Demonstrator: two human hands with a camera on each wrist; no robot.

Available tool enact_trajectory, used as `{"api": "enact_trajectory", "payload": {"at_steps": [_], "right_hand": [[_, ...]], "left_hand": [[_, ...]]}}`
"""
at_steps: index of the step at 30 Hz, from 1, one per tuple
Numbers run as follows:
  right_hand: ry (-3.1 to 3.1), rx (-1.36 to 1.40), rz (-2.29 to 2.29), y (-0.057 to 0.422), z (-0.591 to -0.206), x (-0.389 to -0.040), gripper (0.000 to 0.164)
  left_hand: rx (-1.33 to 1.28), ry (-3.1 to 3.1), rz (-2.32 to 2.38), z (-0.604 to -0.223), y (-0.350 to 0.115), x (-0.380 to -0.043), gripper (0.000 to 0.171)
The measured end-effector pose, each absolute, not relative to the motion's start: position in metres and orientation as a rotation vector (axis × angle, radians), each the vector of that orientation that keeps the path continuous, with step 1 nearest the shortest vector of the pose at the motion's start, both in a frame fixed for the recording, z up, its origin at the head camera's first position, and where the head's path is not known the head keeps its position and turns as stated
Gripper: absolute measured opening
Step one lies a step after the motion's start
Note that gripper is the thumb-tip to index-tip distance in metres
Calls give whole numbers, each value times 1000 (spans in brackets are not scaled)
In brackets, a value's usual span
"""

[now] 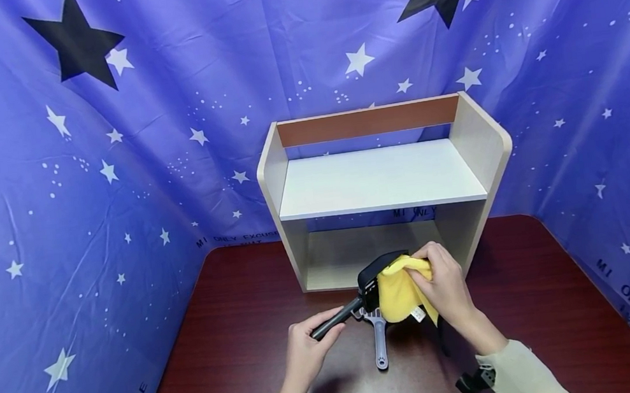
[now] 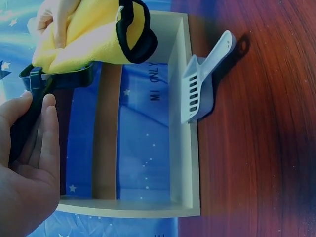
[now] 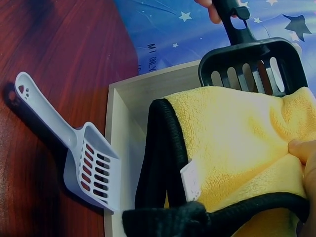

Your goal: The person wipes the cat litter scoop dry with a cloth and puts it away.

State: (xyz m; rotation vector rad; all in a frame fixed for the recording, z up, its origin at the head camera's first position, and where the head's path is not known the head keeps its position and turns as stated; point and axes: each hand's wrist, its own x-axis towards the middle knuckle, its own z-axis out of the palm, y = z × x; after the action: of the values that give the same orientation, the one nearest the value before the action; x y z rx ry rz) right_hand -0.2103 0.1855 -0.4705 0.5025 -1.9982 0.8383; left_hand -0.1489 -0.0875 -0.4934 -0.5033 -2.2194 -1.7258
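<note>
My left hand [image 1: 308, 348] grips the handle of a black slotted litter scoop [image 3: 254, 64], raised over the table. Folded in my right hand [image 1: 444, 282] is a yellow cloth [image 1: 397, 293] with black edging and a small white tag [image 3: 190, 180]. The cloth lies against the scoop's head and covers part of it; the slots beside it show in the right wrist view. Below them, a grey litter scoop [image 2: 197, 94] with a slotted head rests on the table, its handle [image 1: 380, 346] toward me.
A pale wooden two-level shelf [image 1: 379, 180] stands at the back of the dark red-brown table [image 1: 231, 333], just behind the grey scoop. Blue star-patterned curtains [image 1: 171, 141] hang behind and at both sides. A black band [image 1: 475, 383] is at my right wrist.
</note>
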Motion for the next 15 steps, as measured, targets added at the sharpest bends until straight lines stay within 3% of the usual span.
{"api": "enact_trajectory", "payload": {"at_steps": [6,15], "right_hand": [[-2131,404,826,191,-472,-209,44],[-2320,206,844,203,-471,-210,23]], "left_hand": [[-521,-2207,-1707,-493,-90,-148,23],[-454,-2230,-1756,-494,-96,-149,22]]}}
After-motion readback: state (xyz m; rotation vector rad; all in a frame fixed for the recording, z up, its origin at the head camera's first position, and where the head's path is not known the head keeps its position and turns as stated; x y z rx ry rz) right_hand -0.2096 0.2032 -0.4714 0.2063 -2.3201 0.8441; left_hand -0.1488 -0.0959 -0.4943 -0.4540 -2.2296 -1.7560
